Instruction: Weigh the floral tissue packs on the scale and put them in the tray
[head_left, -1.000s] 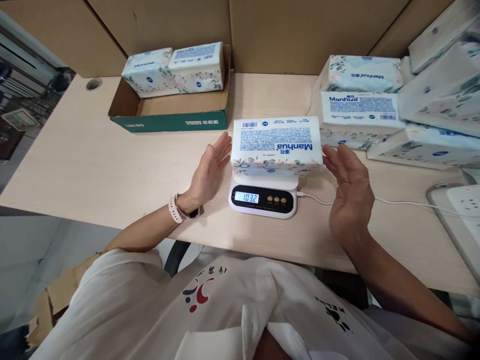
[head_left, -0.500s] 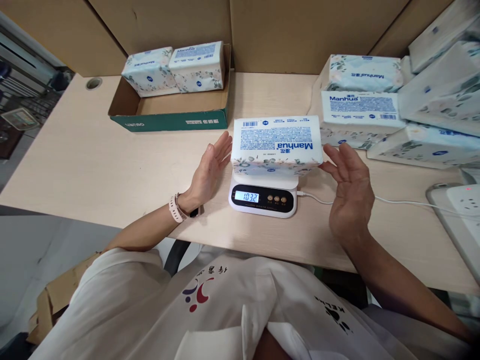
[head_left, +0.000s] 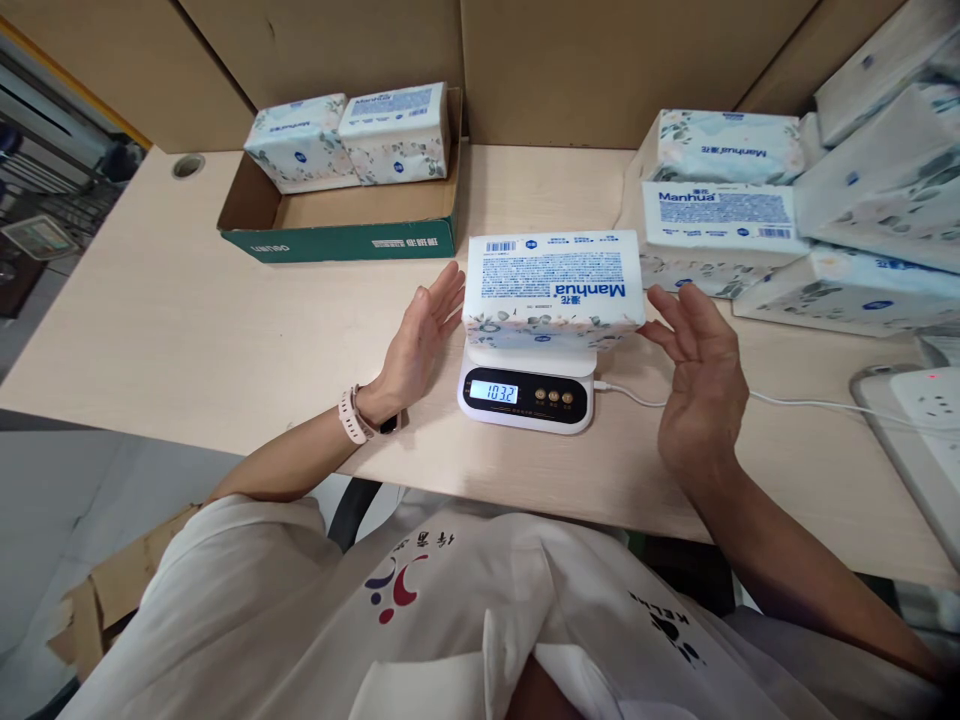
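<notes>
A white and blue pack of tissues point(head_left: 553, 290) with a floral border rests on a small white digital scale point(head_left: 525, 400), whose lit display reads about 103.2. My left hand point(head_left: 420, 340) is open at the pack's left side, fingers stretched out and a little apart from it. On the other side, my right hand point(head_left: 697, 380) is open with its palm toward the pack. Its fingertips are close to the pack's right end; whether they touch it I cannot tell. Neither hand grips anything.
A green cardboard box point(head_left: 337, 247) at the back left holds two tissue packs point(head_left: 394, 135). Several more packs point(head_left: 720, 225) are piled at the right. A white cable point(head_left: 634, 397) runs from the scale toward a power strip point(head_left: 930, 410). Brown panels point(head_left: 555, 70) stand behind the table.
</notes>
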